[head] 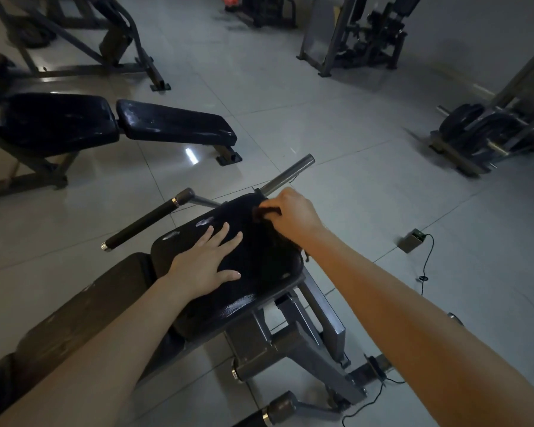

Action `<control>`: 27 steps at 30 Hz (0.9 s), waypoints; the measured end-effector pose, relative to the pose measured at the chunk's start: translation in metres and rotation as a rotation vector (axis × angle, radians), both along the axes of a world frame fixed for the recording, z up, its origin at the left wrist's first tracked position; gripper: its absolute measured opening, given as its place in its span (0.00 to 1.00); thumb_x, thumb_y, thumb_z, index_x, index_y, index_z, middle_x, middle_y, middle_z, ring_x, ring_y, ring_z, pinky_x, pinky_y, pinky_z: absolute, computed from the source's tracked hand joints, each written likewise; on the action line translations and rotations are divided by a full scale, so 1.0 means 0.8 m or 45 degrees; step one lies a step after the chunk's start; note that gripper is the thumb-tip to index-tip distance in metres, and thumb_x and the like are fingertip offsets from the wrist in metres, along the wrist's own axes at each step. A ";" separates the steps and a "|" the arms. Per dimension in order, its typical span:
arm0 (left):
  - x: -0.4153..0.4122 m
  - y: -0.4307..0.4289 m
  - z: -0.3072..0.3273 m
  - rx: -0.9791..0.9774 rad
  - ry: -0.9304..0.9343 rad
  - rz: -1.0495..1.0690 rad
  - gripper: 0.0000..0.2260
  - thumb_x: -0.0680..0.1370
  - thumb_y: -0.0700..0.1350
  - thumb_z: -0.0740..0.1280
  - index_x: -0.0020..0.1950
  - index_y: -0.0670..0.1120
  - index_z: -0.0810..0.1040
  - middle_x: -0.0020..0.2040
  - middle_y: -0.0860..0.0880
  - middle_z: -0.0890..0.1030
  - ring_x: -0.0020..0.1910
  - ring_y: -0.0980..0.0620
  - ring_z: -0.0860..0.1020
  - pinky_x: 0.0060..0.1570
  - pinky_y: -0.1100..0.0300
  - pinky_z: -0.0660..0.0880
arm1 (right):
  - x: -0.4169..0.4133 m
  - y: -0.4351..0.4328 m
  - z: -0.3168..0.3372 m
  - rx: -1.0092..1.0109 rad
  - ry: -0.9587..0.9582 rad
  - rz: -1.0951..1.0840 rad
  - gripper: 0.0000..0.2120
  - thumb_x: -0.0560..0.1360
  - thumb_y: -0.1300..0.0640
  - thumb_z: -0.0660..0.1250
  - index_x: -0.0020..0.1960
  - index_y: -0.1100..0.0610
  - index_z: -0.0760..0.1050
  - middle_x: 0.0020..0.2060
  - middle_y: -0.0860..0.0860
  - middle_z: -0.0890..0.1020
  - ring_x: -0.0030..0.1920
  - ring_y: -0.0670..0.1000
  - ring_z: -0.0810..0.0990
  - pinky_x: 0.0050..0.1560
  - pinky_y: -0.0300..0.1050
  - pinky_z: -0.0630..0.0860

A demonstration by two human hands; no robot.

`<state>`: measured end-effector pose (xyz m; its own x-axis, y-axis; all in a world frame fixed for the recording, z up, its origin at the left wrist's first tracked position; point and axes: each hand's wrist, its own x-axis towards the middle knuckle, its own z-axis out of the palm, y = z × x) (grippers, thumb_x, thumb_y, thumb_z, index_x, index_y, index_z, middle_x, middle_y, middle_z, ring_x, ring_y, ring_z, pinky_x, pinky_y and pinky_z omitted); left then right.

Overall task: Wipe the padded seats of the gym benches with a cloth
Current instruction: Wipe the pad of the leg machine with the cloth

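Observation:
A black padded seat of the near bench lies in front of me, with worn pale patches near its far left corner. My left hand rests flat on the seat, fingers straight and spread. My right hand grips a dark cloth at the seat's far right corner; more dark cloth trails under the wrist along the right edge. The brown back pad of this bench runs toward the lower left. A second black bench stands on the floor at upper left.
A metal bar and a padded handle stick out beyond the seat. The grey steel frame stands below it. A small box with a cable lies on the tiles at right. Weight plates and machines stand farther off.

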<state>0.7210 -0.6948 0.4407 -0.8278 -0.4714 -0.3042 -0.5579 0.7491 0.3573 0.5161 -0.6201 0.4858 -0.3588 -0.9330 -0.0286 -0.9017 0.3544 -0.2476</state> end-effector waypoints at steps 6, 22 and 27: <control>-0.001 0.000 0.000 0.028 -0.008 0.030 0.37 0.78 0.58 0.66 0.79 0.63 0.44 0.80 0.56 0.39 0.79 0.51 0.41 0.73 0.45 0.63 | -0.010 0.030 0.008 0.011 -0.194 0.038 0.15 0.81 0.56 0.63 0.66 0.47 0.77 0.48 0.44 0.75 0.46 0.42 0.71 0.54 0.41 0.72; -0.038 -0.007 0.041 0.209 0.016 0.227 0.33 0.75 0.58 0.70 0.76 0.56 0.61 0.78 0.48 0.57 0.75 0.46 0.61 0.72 0.47 0.64 | -0.036 0.021 -0.039 -0.151 -0.410 -0.164 0.14 0.82 0.56 0.63 0.64 0.45 0.78 0.57 0.49 0.81 0.56 0.51 0.78 0.53 0.40 0.69; -0.087 -0.017 0.046 0.095 -0.025 0.357 0.33 0.77 0.62 0.66 0.79 0.59 0.57 0.80 0.45 0.53 0.77 0.41 0.58 0.73 0.44 0.62 | -0.039 0.040 -0.041 -0.227 -0.565 -0.129 0.14 0.81 0.56 0.64 0.65 0.46 0.78 0.57 0.48 0.82 0.53 0.47 0.78 0.46 0.29 0.67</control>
<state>0.6516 -0.7085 0.4774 -0.6623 -0.6564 -0.3614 -0.7465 0.5368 0.3931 0.4849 -0.5882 0.4526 -0.4375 -0.8982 -0.0424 -0.6586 0.3521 -0.6651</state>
